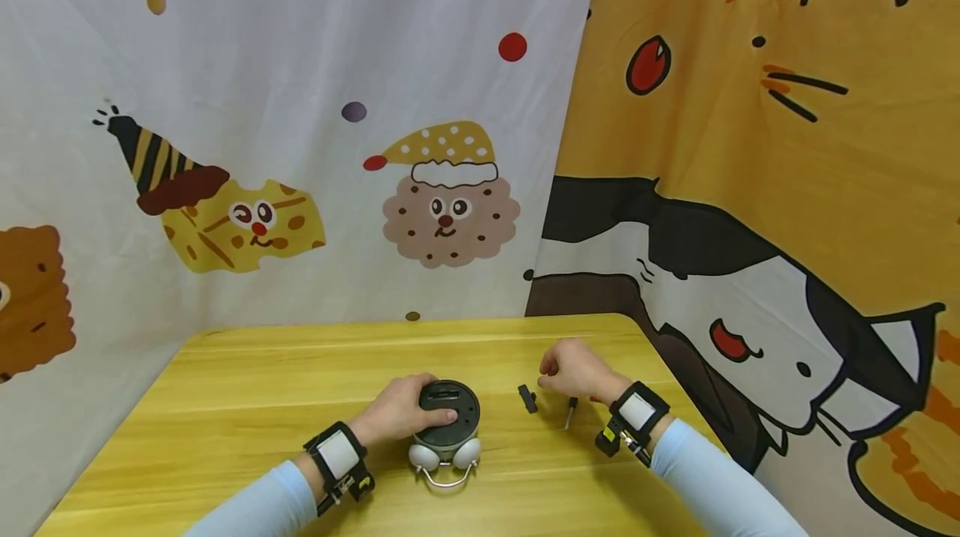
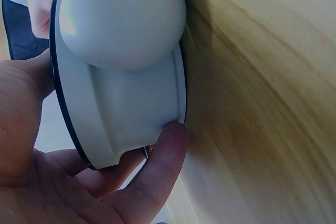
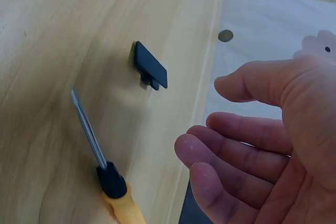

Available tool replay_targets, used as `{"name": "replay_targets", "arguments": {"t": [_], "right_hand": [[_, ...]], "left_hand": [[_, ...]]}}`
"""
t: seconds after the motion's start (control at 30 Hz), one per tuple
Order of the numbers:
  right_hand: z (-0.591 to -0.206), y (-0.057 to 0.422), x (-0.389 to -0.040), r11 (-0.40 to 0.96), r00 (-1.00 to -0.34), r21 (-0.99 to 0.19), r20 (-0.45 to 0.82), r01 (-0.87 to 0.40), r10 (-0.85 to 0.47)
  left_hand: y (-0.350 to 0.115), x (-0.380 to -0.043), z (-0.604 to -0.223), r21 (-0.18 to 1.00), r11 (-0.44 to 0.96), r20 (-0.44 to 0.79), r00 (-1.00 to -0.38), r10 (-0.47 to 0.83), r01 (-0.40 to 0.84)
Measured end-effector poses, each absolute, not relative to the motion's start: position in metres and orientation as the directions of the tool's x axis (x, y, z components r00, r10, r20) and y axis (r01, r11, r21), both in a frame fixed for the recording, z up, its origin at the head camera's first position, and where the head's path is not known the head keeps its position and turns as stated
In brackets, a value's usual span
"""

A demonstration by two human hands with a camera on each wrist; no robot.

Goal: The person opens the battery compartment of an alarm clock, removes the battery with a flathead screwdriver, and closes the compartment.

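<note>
Left grip: your left hand point(image 1: 397, 414) is clamped on the clock, thumb across its black back, fingers curled round the side.
Clock point(image 1: 459, 414): in your left hand, low over or on the table, left of centre; you cannot tell whether it touches the wood. Its back faces up, with a slot in it.
Bells point(image 1: 424, 458): two, pale, on your side of the clock, with a metal handle point(image 1: 444, 484) curving beyond them.
Right grip: your right hand point(image 1: 579, 370) holds nothing; the thumb stands apart from the loosely bent fingers.
Black piece point(image 3: 150, 64): small, on the table between clock and right hand, touching neither.
Screwdriver point(image 3: 122, 195): lying near the black piece, by your right wrist, with a yellow-orange handle, black collar and metal shaft.
Table point(image 1: 262, 374): yellowish wood, under everything.
Backdrop point(image 1: 262, 37): cloth printed with cartoon figures, behind the table.
</note>
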State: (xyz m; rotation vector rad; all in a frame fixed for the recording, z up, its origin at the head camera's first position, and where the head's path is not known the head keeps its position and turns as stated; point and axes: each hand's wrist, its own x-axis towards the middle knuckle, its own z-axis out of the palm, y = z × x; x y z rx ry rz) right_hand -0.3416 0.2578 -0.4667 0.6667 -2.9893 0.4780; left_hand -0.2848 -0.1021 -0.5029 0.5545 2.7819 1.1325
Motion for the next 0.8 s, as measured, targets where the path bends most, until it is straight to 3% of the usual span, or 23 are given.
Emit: {"name": "replay_targets", "arguments": {"t": [0.33,0.8], "right_hand": [[-0.473,0.242,-0.344,0.891,-0.921,-0.236,0.084,-0.389,-0.380],[-0.479,0.223,-0.346,0.941,-0.952,-0.179,-0.045,-0.289,-0.301]], "left_hand": [[-0.103,-0.286,-0.505,0.695,0.659,0.043,-0.932,0.360,0.287],[-0.101,-0.284,-0.504,0.695,0.663,0.041,-0.936,0.350,0.279]]}}
